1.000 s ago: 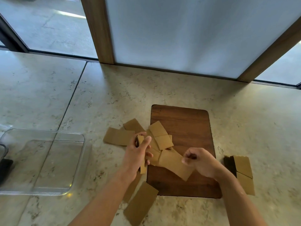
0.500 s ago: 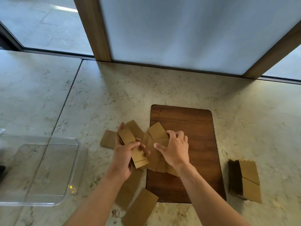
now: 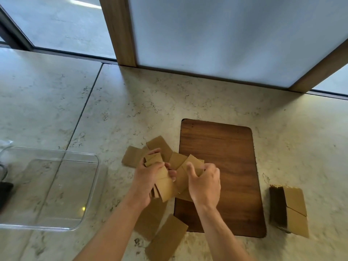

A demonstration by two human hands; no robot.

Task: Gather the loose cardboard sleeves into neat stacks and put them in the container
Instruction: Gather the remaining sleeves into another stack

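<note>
Flat brown cardboard sleeves lie scattered at the left edge of a dark wooden board [image 3: 226,157]. My left hand [image 3: 148,178] grips a small bundle of sleeves [image 3: 165,187], fanned out below the fingers. My right hand [image 3: 205,183] pinches a loose sleeve [image 3: 194,162] right beside that bundle. More loose sleeves lie behind the hands [image 3: 133,156] and under my forearms [image 3: 166,240]. A neat stack of sleeves [image 3: 290,210] stands on the counter to the right of the board. The clear plastic container [image 3: 88,189] sits at the left with nothing visible in it.
Everything rests on a pale marble counter [image 3: 131,110] with a seam running past the container. A frosted panel in a wooden frame [image 3: 120,31] rises at the back. A dark object [image 3: 4,193] shows at the far left edge beside the container.
My left hand has kept its bundle and dropped a little lower. My right hand went from flat on the pile to pinching one sleeve next to the bundle.
</note>
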